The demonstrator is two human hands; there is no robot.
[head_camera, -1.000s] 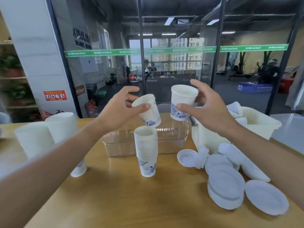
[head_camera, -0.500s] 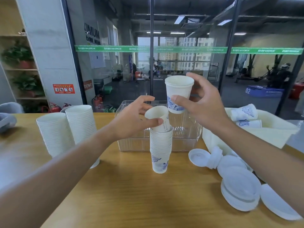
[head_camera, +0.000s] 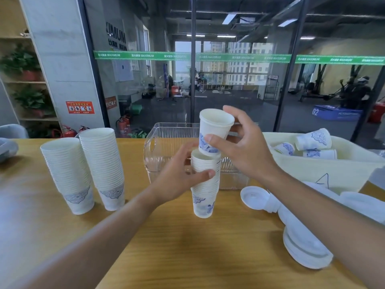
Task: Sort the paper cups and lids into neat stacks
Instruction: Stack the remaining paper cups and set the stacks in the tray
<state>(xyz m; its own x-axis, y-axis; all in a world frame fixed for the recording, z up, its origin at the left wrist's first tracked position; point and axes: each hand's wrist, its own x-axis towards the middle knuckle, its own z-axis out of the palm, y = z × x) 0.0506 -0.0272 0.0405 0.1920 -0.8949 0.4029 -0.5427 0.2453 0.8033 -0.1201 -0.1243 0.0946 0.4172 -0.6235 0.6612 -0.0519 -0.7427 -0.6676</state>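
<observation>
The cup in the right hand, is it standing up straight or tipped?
Tipped a little. The cup leans, its mouth up, above the stack.

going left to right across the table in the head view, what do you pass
shorter cup stack → taller cup stack → left hand gripping the middle cup stack → open lid → pile of lids. The clear bin, the right hand's cup and the cream bin overlap these, so they are left out.

A white, blue-printed cup (head_camera: 214, 130) hangs upright above a nested stack (head_camera: 205, 184); two taller stacks (head_camera: 87, 170) stand left; white lids (head_camera: 300, 236), seemingly piled, lie right.
</observation>
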